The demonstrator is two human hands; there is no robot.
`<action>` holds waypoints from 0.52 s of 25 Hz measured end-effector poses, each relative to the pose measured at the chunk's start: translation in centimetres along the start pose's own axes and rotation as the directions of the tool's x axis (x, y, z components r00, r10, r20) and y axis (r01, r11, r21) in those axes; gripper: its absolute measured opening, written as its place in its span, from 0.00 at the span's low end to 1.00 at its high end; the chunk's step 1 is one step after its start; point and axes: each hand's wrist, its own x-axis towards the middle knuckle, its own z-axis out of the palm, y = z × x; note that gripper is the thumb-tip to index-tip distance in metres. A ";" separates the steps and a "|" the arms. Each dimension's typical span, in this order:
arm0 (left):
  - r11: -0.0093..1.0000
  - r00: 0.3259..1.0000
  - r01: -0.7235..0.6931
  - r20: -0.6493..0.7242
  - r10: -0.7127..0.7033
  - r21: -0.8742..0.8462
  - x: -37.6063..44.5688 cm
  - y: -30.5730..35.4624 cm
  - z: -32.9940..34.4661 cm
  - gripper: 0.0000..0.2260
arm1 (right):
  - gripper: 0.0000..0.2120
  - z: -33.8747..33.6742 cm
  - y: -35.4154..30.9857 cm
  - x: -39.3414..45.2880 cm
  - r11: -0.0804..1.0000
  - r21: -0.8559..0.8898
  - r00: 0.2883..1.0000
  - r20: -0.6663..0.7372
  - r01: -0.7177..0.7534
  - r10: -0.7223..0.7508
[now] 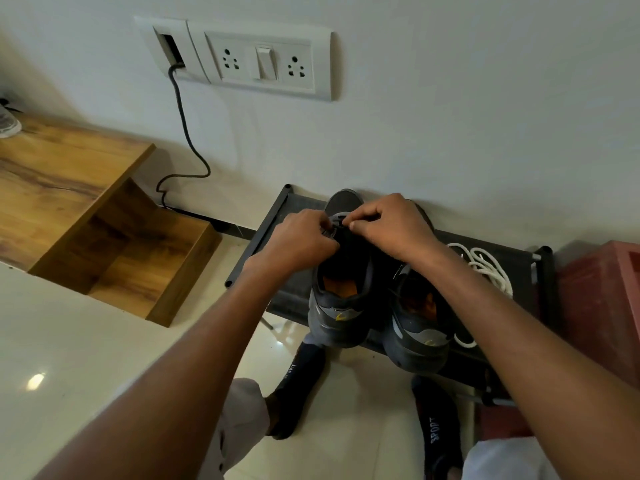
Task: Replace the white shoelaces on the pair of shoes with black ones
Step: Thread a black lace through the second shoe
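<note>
Two dark shoes side by side on a low black rack [277, 233] against the wall. Left hand [298, 242] and right hand [391, 226] both over the lace area of the left shoe [341, 299], fingers curled, each grip pinching the black lace [341, 224] near the upper eyelets. Right shoe [420, 337] just beside it. Loose white laces [486, 266] piled on the rack, right of the shoes.
</note>
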 end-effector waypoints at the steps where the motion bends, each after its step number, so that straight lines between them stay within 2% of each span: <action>1: 0.999 1.000 0.006 0.015 -0.006 -0.040 0.0 -0.1 0.0 0.16 | 0.04 0.2 0.0 -0.1 0.998 -0.063 1.000 -0.004 0.030 -0.031; 5: 0.991 0.998 0.035 0.048 -0.029 -0.125 0.2 -0.3 -0.2 0.16 | 0.03 0.4 -0.1 0.3 0.996 -0.083 0.993 -0.108 0.037 -0.046; 10: 0.983 0.997 0.062 0.060 -0.053 -0.174 0.2 -0.3 -0.2 0.16 | 0.08 0.9 0.0 0.9 0.996 -0.064 0.998 0.002 0.063 -0.063; 13: 0.977 0.997 0.067 0.061 -0.056 -0.202 0.3 -0.2 -0.1 0.15 | 0.08 1.4 -0.3 0.5 0.976 -0.194 0.994 -0.007 0.102 -0.105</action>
